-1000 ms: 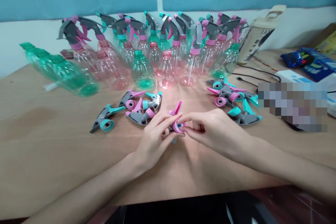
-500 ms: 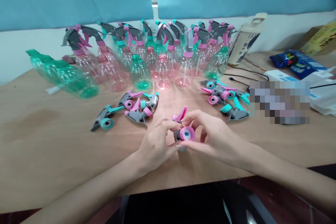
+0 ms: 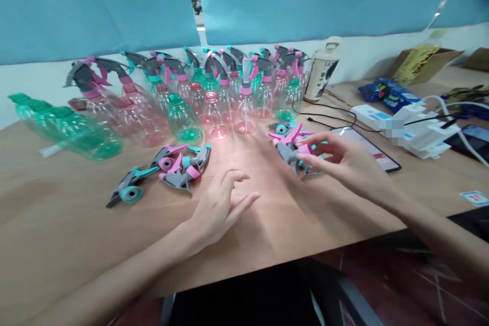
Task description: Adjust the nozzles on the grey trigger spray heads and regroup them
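My right hand (image 3: 340, 160) pinches a grey-and-pink trigger spray head (image 3: 288, 152) by its pink collar, over the right-hand pile of spray heads. My left hand (image 3: 221, 201) hovers above the bare wood at the middle, fingers apart and holding nothing. To its left lies a group of loose spray heads (image 3: 178, 178) in grey, pink and teal. One teal-collared spray head (image 3: 132, 193) sits at that group's near left edge. Behind both hands stand clear pink bottles (image 3: 216, 117) and a green bottle (image 3: 185, 119) without heads.
Several bottles with spray heads fitted (image 3: 246, 107) stand at the back. Green bottles (image 3: 95, 132) lean together at far left. On the right are a white bottle (image 3: 321, 71), black cable (image 3: 332, 117), tablet (image 3: 382, 155), white power strip (image 3: 416, 132) and blue packet (image 3: 387, 94).
My right hand has moved right with the pink-collared spray head to the right-hand pile. My left hand has let go of it and opened. The view has turned right.
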Action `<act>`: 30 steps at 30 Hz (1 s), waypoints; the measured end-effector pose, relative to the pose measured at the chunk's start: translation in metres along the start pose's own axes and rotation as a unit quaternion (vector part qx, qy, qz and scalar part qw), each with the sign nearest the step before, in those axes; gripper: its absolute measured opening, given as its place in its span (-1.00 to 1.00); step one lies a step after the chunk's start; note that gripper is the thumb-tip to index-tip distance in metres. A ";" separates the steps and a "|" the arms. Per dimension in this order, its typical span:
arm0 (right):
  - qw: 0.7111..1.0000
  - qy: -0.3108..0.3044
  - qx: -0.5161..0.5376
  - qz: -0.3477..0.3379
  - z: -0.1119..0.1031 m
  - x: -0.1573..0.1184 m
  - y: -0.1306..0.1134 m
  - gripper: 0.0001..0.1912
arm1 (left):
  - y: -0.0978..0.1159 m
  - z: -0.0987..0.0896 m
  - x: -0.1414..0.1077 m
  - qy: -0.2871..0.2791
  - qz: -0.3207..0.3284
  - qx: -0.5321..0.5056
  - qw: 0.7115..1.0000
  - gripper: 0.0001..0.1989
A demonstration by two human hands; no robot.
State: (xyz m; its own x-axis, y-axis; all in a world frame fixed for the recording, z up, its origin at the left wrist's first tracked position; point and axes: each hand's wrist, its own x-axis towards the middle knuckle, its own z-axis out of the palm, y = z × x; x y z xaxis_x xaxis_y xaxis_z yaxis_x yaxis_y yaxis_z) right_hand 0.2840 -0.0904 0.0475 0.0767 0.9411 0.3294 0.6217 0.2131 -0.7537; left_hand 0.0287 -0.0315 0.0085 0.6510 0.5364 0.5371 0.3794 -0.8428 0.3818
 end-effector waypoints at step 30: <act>0.939 -0.121 -0.323 -0.007 0.014 0.035 0.071 -0.28 | -0.018 0.062 0.076 0.003 -0.039 -0.026 0.999 -0.80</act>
State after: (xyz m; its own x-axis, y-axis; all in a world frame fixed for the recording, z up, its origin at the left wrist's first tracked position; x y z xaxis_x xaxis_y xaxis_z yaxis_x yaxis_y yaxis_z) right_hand 0.3205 -0.0388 -0.0027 -0.0658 0.9881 0.1389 0.9701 0.0960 -0.2228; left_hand 0.1120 0.0218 -0.0039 0.6166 0.6012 0.5084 0.3950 -0.7948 0.4607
